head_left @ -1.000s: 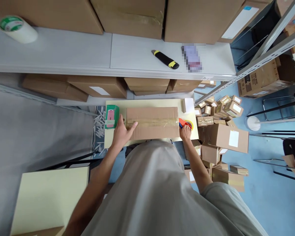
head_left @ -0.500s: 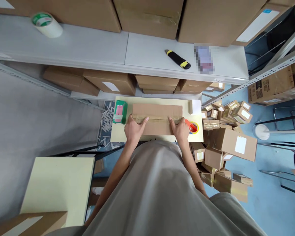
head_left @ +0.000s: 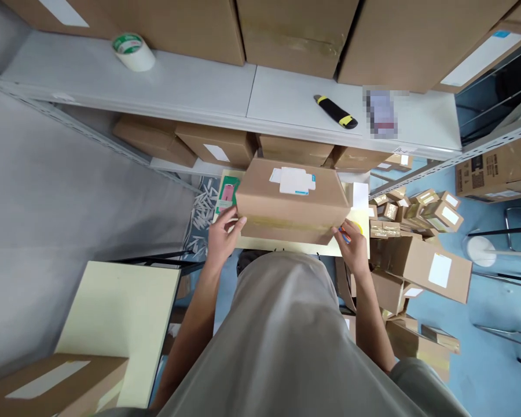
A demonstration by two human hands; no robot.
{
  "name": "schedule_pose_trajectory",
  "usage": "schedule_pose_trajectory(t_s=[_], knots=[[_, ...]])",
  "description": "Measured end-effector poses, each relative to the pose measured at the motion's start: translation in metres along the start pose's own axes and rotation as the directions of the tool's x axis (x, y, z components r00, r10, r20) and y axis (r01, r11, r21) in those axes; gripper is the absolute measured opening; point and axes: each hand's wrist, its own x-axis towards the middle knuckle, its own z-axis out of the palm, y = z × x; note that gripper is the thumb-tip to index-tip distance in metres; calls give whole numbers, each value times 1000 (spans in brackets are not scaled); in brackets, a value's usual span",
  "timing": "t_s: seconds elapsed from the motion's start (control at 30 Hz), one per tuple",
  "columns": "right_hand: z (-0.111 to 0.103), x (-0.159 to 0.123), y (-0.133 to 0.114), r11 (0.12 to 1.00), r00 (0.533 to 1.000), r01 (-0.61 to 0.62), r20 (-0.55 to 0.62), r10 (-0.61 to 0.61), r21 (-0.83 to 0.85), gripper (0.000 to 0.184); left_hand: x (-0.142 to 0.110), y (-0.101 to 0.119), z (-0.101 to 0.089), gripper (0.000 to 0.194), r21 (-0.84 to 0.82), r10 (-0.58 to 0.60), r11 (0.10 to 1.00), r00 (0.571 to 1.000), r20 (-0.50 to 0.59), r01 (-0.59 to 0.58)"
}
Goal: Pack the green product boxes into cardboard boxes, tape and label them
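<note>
Brown cardboard carton (head_left: 293,204), directly between both hands, over the pale tabletop (head_left: 260,244); landmark for everything below. Long axis side to side, straight across the front of the body. White labels (head_left: 295,180) on the upper face, strip of clear brownish tape (head_left: 286,223) along the near face. Looks tipped; can't tell if raised clear of the tabletop or resting on an edge.

Left hand (head_left: 223,236): at the carton's near left corner, thumb and fingers parted, part-curled, gripping that end. Right hand (head_left: 351,243): at the near right corner, fingers bent in, touching that end; firmness of hold not readable. Neither hand nearer, one at each end of the long axis, carton lying just ahead of and between both.

Just left of the carton, partly covered: green box (head_left: 228,190). Just right: white box (head_left: 360,196). By the right hand, at the carton's right end: orange-and-blue item (head_left: 344,235), mostly hidden, can't tell if touched; yellow ring (head_left: 358,227) beside.

Beyond the carton, on the grey shelf (head_left: 200,81): black-and-yellow cutter (head_left: 336,112), tape roll (head_left: 134,53) farther left. Well right of the carton: parcel pile (head_left: 429,260), low down.
</note>
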Motion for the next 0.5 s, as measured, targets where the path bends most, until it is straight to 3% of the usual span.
schedule_pose_trajectory(t_s=[0.1, 0.17, 0.23, 0.37, 0.5], knots=[[30, 1, 33, 977, 1000, 20, -18, -16, 211, 47, -6, -45, 15, 64, -106, -152, 982, 988, 36, 155], [55, 5, 62, 947, 1000, 24, -13, -21, 320, 44, -9, -74, 30, 61, -115, -279, 951, 956, 86, 288], [75, 12, 88, 921, 999, -43, 44, 28, 387, 42, -12, -95, 42, 53, -105, -339, 929, 931, 134, 354], [83, 42, 119, 897, 974, -225, 122, 192, 382, 36, 4, -114, 50, 36, -119, -316, 937, 942, 115, 329], [80, 86, 117, 878, 971, -233, 50, 234, 419, 54, 51, -111, 53, 32, -153, -160, 975, 987, 22, 162]])
